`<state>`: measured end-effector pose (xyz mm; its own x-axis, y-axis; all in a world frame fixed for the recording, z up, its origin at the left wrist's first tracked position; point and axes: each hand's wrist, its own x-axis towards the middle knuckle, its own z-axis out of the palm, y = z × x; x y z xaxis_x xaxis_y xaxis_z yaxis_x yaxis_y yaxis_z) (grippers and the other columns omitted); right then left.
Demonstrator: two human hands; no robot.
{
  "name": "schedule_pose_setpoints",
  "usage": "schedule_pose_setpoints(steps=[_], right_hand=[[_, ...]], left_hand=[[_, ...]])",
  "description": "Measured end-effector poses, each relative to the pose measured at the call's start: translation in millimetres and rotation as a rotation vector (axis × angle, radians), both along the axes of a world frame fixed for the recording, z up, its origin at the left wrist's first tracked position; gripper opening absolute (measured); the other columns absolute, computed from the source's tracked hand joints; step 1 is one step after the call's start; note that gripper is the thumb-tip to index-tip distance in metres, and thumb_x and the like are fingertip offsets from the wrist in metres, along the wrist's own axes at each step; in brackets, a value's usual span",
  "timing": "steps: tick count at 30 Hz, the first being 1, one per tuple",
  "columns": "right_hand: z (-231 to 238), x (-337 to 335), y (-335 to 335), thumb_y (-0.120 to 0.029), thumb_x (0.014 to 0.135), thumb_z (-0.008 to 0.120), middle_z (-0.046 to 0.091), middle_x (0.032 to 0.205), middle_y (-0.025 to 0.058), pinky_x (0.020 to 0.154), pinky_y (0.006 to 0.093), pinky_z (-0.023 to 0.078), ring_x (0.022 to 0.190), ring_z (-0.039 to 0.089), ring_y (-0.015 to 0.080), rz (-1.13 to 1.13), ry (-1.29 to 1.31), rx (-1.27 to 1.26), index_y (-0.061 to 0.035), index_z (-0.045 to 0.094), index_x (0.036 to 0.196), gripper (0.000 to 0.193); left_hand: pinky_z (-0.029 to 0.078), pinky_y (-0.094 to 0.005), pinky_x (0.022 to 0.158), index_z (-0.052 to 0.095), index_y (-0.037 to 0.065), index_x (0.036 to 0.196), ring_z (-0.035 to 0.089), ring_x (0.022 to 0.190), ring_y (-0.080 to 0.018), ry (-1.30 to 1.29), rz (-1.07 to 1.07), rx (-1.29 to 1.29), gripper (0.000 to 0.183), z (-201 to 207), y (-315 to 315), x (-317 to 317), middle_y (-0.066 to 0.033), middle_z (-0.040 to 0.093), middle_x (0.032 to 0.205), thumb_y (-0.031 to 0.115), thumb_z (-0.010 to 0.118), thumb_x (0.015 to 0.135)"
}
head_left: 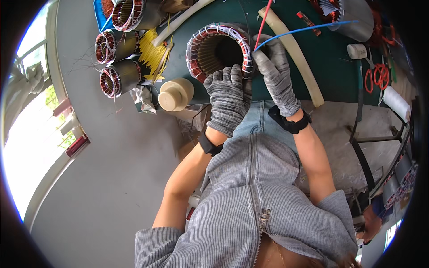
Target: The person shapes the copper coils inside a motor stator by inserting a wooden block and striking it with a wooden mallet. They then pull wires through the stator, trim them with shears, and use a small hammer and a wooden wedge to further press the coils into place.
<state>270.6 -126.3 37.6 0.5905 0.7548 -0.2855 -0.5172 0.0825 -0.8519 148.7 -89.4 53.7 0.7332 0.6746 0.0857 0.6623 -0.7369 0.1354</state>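
A motor stator stands on the green work surface before me, its red windings bound with white lacing and its dark bore facing up. My left hand, in a grey knitted glove, has its fingers bent over the near rim, gripping it. At the right side of the rim, my gloved right hand is closed, thumb and fingertips together beside the lacing. A red lead wire and a blue lead wire come out at those fingertips. What exactly lies in that pinch is partly hidden.
More wound stators lie at left by yellow strips and a cream stepped cylinder. A pale flat strip runs right of my hand. Farther right are another stator, red-handled scissors and a white thread spool.
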Motion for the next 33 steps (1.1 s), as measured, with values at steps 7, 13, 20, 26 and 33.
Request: schedule_pose_setpoints(steps=[7, 13, 20, 26, 33], right_hand=[[2, 5, 2, -0.019, 0.088, 0.059, 0.050, 0.071, -0.0008, 0.062, 0.0205, 0.043, 0.067, 0.048, 0.0052, 0.086, -0.003, -0.066, -0.0044, 0.056, 0.081, 0.017], [-7, -3, 4, -0.018, 0.085, 0.063, 0.050, 0.079, 0.0030, 0.067, 0.0250, 0.043, 0.073, 0.048, 0.0090, 0.024, -0.052, -0.050, -0.0028, 0.053, 0.079, 0.019], [-20, -10, 4, -0.016, 0.084, 0.062, 0.052, 0.090, 0.0097, 0.075, 0.0316, 0.043, 0.083, 0.050, 0.0216, -0.010, -0.188, 0.023, -0.0025, 0.056, 0.090, 0.016], [-34, -22, 0, -0.010, 0.083, 0.060, 0.054, 0.105, 0.0098, 0.084, 0.0387, 0.043, 0.098, 0.052, 0.0288, -0.040, -0.415, 0.002, -0.0062, 0.057, 0.103, 0.021], [-27, -13, -31, -0.003, 0.082, 0.045, 0.058, 0.097, 0.0109, 0.082, 0.0329, 0.043, 0.088, 0.055, 0.0247, 0.155, -0.231, 0.139, -0.0040, 0.058, 0.099, 0.021]], left_hand=[[0.042, -0.0346, 0.083, 0.056, 0.000, 0.106, 0.051, 0.093, -0.0246, -0.559, -0.074, -0.383, 0.022, 23, 45, 33, -0.0136, 0.052, 0.103, 0.012, 0.049, 0.089], [0.045, -0.0197, 0.072, 0.061, 0.002, 0.096, 0.053, 0.080, -0.0071, -0.889, 0.226, -1.046, 0.017, 11, 41, 45, -0.0014, 0.059, 0.088, 0.017, 0.055, 0.091], [0.042, -0.0242, 0.077, 0.057, 0.005, 0.098, 0.048, 0.086, -0.0104, -0.894, 0.265, -1.043, 0.013, 6, 34, 46, -0.0013, 0.050, 0.095, 0.015, 0.051, 0.092], [0.042, -0.0328, 0.082, 0.052, 0.002, 0.103, 0.050, 0.088, -0.0213, -0.643, -0.079, -0.432, 0.015, -4, 47, 34, -0.0101, 0.048, 0.098, 0.010, 0.050, 0.090], [0.041, -0.0399, 0.065, 0.051, 0.004, 0.098, 0.053, 0.078, -0.0305, -0.025, -0.125, -0.075, 0.036, 11, 17, 1, -0.0132, 0.055, 0.086, 0.029, 0.065, 0.075]])
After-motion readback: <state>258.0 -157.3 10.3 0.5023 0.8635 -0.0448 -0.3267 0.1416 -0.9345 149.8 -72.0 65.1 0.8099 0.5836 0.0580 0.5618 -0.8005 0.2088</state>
